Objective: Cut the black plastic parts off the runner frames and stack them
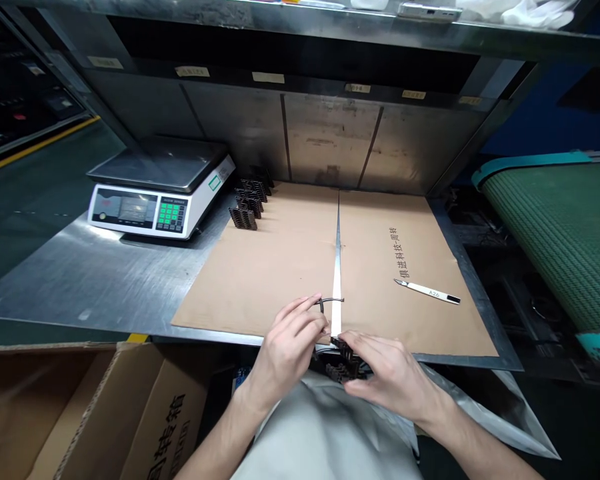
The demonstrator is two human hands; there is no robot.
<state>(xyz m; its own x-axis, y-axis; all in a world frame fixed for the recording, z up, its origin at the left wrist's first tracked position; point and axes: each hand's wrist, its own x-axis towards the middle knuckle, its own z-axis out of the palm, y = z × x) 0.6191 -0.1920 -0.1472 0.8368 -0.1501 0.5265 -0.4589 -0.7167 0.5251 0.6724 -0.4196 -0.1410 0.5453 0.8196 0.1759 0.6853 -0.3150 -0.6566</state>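
My left hand (293,340) is closed in a pinch on a thin black curved strip (333,300), whose free end points right across the gap in the cardboard. My right hand (387,367) grips a black slotted plastic part (347,363) at the bench's front edge, close to my lap. The fingers partly cover it. Right of the gap lies a white-handled craft knife (430,292) marked A26, its blade pointing left. At the back left of the cardboard stands a row of similar black slotted parts (244,217).
Two cardboard sheets (280,267) cover the metal bench (105,280). A digital scale (140,213) sits at the left. An open carton (145,407) stands below front left. A green conveyor belt (555,220) runs at the right. Overhead is a metal shelf (280,20).
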